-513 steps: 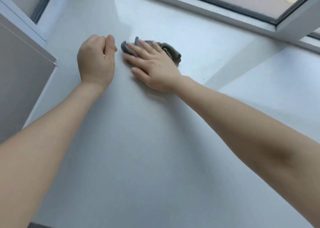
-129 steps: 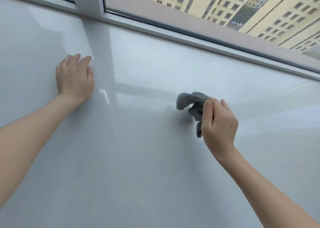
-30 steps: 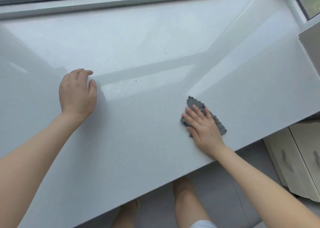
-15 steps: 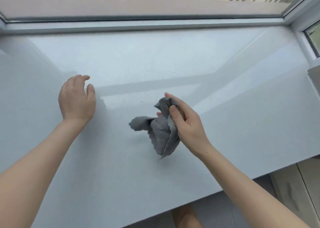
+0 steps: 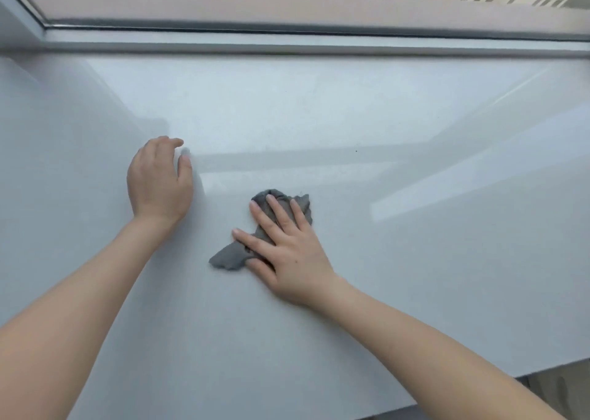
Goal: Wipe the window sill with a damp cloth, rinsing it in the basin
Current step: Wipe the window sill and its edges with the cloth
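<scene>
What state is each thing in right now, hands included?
window sill: glossy, with one dark speck.
cloth: grey, crumpled, lying on the window sill.
right hand: fingers straight, pressing the cloth down.
left hand: resting on the window sill, fingers loosely curled, holding nothing.
window: appears shut along its bottom edge.

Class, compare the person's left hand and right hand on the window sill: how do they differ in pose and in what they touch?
The left hand has loosely curled fingers; the right hand has straight, spread fingers. The left hand rests on bare window sill; the right hand presses flat on the grey cloth. The left hand lies nearer the window frame than the right hand. Both are palm down.
</scene>
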Demonstrator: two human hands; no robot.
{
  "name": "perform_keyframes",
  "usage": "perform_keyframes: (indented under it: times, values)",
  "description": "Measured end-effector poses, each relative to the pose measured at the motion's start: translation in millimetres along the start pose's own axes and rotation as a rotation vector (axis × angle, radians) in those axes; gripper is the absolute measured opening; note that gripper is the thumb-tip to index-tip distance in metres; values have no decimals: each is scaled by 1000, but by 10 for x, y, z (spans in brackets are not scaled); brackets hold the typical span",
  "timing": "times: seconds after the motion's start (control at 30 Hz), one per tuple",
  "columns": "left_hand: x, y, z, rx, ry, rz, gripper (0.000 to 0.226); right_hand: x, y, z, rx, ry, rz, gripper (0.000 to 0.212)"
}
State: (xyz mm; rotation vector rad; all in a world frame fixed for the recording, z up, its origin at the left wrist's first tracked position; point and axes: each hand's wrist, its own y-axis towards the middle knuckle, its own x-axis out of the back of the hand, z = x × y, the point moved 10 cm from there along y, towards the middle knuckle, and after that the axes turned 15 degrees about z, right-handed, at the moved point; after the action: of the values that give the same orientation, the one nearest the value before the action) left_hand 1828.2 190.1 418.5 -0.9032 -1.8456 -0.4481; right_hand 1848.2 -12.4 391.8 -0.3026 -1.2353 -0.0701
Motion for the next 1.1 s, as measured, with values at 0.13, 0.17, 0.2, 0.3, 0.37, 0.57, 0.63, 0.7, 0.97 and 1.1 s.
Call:
perform_keyframes:
  times: [0.13, 0.17, 0.2, 0.3, 0.37, 0.57, 0.63, 0.7, 0.97, 1.1]
  values:
    - [-65, 148, 15, -1, 63, -38, 30, 374, 399, -1066, -121, -97, -27, 44]
    - [-84, 190, -3, -11, 81, -39, 31, 513, 385, -1524, -259, -85, -50, 48]
    - [-105, 241, -23, -21, 95, -35, 32, 636, 312, -2007, -422, -55, -50, 54]
    - [-140, 408, -57, -55, 110, -17, 33, 810, -46, -2915, -843, 58, -15, 54]
    - [-151, 472, -49, -68, 120, -12, 32, 747, -23, -2764, -858, 77, -49, 51]
    - [-139, 529, 94, -32, -66, 24, 39, 524, 768, -1007, -114, 95, -13, 51]
    - [-113, 542, 141, -15, -138, 35, 42, 359, 835, -381, 169, 11, 52, 45]
    - [-95, 555, 158, -3, -155, 48, 43, 69, 531, 231, 485, 2, 192, 41]
    - [-4, 507, 127, -25, -127, 13, 32, 122, -927, -156, 464, 426, 458, 31]
    - [153, 527, 238, 56, -121, -95, 33, 797, -369, -785, -111, 734, -69, 25]
